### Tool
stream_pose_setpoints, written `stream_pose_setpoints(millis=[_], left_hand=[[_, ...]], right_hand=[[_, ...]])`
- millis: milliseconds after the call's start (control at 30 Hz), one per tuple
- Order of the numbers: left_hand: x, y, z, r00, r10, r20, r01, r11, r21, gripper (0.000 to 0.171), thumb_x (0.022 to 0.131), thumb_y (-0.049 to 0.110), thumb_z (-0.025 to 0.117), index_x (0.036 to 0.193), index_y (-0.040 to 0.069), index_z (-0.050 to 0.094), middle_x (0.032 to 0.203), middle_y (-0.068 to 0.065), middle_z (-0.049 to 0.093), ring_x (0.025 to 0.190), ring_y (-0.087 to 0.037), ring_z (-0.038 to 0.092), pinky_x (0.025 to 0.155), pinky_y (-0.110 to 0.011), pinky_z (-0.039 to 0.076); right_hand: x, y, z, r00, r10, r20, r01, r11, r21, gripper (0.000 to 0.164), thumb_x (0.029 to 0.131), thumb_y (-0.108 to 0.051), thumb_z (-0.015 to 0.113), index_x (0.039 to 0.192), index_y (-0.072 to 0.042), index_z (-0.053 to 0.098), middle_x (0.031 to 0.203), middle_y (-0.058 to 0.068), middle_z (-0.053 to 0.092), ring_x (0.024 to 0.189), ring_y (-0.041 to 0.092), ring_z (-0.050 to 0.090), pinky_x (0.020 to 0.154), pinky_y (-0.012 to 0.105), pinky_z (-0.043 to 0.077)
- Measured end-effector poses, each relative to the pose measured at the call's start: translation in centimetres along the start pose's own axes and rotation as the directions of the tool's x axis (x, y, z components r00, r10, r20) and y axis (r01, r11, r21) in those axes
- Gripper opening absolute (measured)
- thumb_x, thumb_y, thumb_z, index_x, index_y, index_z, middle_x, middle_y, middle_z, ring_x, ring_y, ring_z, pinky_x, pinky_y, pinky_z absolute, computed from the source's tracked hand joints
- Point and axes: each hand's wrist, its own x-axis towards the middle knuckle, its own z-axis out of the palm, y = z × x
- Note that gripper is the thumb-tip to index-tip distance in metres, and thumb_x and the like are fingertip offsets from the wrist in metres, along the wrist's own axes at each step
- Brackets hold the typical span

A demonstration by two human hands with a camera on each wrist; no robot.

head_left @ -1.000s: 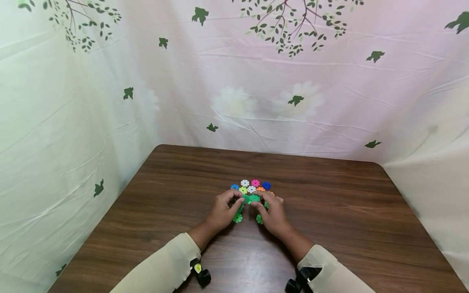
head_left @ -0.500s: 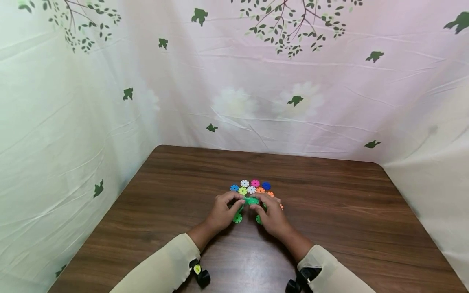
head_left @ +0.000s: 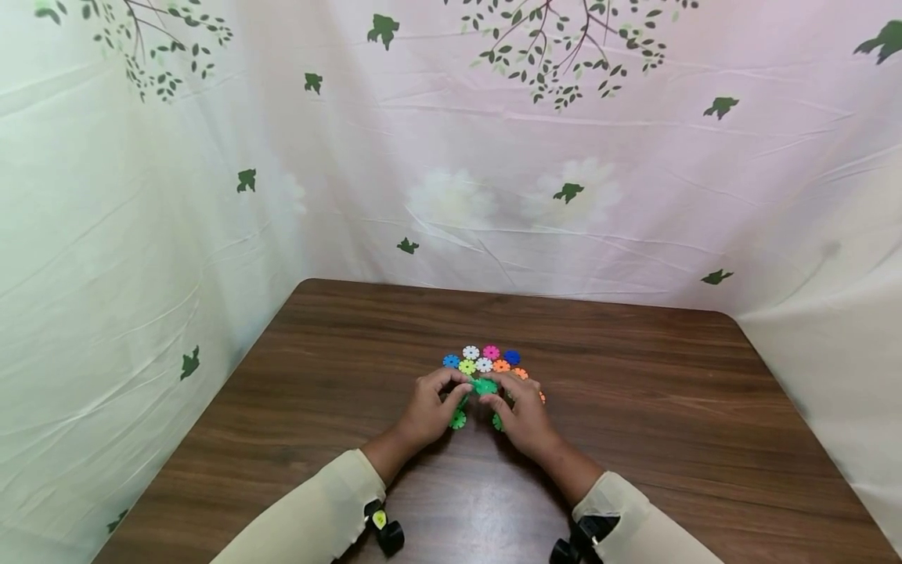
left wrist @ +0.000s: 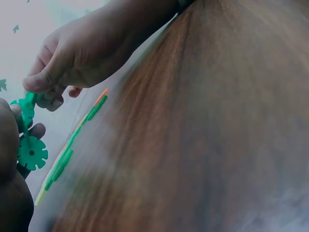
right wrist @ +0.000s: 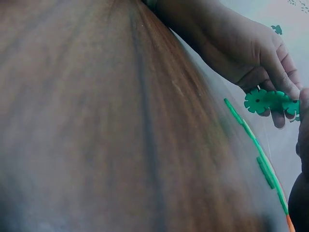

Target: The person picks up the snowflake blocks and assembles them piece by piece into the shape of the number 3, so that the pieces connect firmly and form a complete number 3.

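Note:
In the head view my left hand (head_left: 426,403) and right hand (head_left: 524,407) face each other over the table, thumbs and fingers pinching a short chain of green notched plastic discs (head_left: 484,386) between them. From the left wrist, one green disc (left wrist: 32,152) of the chain shows its toothed rim and centre hole beside the left fingers. The right wrist view has the chain's other disc (right wrist: 256,100) sticking out past the right fingers. Beneath the hands lie more green discs (head_left: 457,420), partly hidden by them.
Beyond the hands, several coloured discs lie flat: white (head_left: 470,352), pink (head_left: 491,352), dark blue (head_left: 512,357), light blue (head_left: 451,361), yellow-green (head_left: 467,366) and orange (head_left: 501,366). The brown wooden table (head_left: 669,407) backs onto a printed curtain (head_left: 493,172).
My right hand has drawn slightly left and tilted the green chain a little, uncovering orange discs at the right. The left hand stays nearly still.

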Motion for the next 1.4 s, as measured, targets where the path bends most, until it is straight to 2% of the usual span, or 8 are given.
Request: stream_pose_setpoints(millis=[100,167,300,433,667,867,1200,1400], left_hand=[[0.07,0.0,0.0,0.999,-0.021,-0.028,0.02,1.0,-0.012,0.008,0.105,0.002,0.07,0.108,-0.003,0.075,0.102,-0.018,0.079,0.093,-0.028,0.076,0.083,-0.028,0.063],[0.09,0.01,-0.02,0.998,-0.036,-0.042,0.035,0.999,-0.024,0.009,0.106,0.003,0.07,0.109,-0.003,0.075,0.102,-0.019,0.079,0.095,-0.03,0.076,0.083,-0.028,0.063],[0.06,0.03,-0.09,0.997,-0.062,-0.039,0.06,0.997,-0.046,0.011,0.107,0.005,0.069,0.112,-0.003,0.075,0.102,-0.019,0.079,0.092,-0.031,0.075,0.081,-0.028,0.062],[-0.04,0.19,-0.19,0.996,-0.093,-0.001,0.093,0.994,-0.065,0.016,0.108,0.006,0.068,0.119,-0.002,0.074,0.107,-0.019,0.079,0.095,-0.027,0.073,0.081,-0.027,0.06],[-0.03,0.24,-0.21,0.994,-0.087,0.061,0.09,0.995,-0.047,0.032,0.102,0.01,0.078,0.133,0.002,0.074,0.128,-0.017,0.078,0.113,-0.017,0.073,0.095,-0.027,0.06],[-0.04,0.19,-0.22,0.993,-0.092,0.067,0.094,0.995,-0.032,0.034,0.1,0.011,0.081,0.132,0.003,0.075,0.13,-0.015,0.078,0.12,-0.019,0.071,0.1,-0.027,0.059],[0.09,0.03,-0.26,0.992,-0.12,-0.043,0.117,0.991,-0.068,0.029,0.101,0.009,0.079,0.128,-0.002,0.075,0.121,-0.02,0.078,0.101,-0.01,0.067,0.088,-0.025,0.058],[0.37,-0.03,-0.89,0.988,-0.126,-0.087,0.12,0.99,-0.074,0.032,0.102,0.008,0.077,0.131,-0.004,0.073,0.124,-0.021,0.078,0.099,-0.003,0.065,0.085,-0.021,0.057]], right_hand=[[0.1,0.21,0.12,0.997,-0.048,-0.063,0.045,0.998,-0.048,0.046,0.089,-0.001,0.081,0.134,0.003,0.072,0.094,0.006,0.073,0.087,0.015,0.064,0.091,0.037,0.035],[0.17,0.32,0.2,0.992,-0.082,-0.097,0.075,0.995,-0.07,0.047,0.088,0.003,0.08,0.134,0.004,0.072,0.098,0.009,0.075,0.093,0.022,0.068,0.09,0.038,0.037],[0.27,0.37,0.26,0.983,-0.113,-0.147,0.103,0.992,-0.074,0.037,0.09,0.007,0.078,0.126,0.0,0.077,0.11,0.014,0.08,0.104,0.032,0.073,0.088,0.039,0.037],[0.26,0.37,0.26,0.976,-0.125,-0.178,0.115,0.991,-0.063,0.03,0.089,0.007,0.08,0.118,-0.004,0.08,0.106,0.011,0.081,0.101,0.029,0.074,0.088,0.039,0.039],[0.17,0.47,0.26,0.974,-0.145,-0.176,0.144,0.989,-0.017,0.033,0.087,0.008,0.084,0.117,-0.005,0.082,0.103,0.007,0.082,0.097,0.025,0.074,0.088,0.038,0.038],[0.22,0.44,0.27,0.974,-0.155,-0.165,0.157,0.988,0.0,0.033,0.086,0.009,0.084,0.116,-0.004,0.082,0.105,0.007,0.084,0.1,0.026,0.074,0.091,0.038,0.038],[0.22,0.42,0.17,0.989,-0.075,-0.131,0.069,0.996,-0.053,0.03,0.09,0.003,0.082,0.119,-0.005,0.08,0.114,0.01,0.08,0.111,0.03,0.071,0.093,0.043,0.038],[0.53,0.56,0.31,0.996,-0.045,-0.083,0.04,0.997,-0.06,0.031,0.091,0.001,0.083,0.122,-0.003,0.078,0.12,0.012,0.079,0.117,0.034,0.068,0.091,0.043,0.03]])
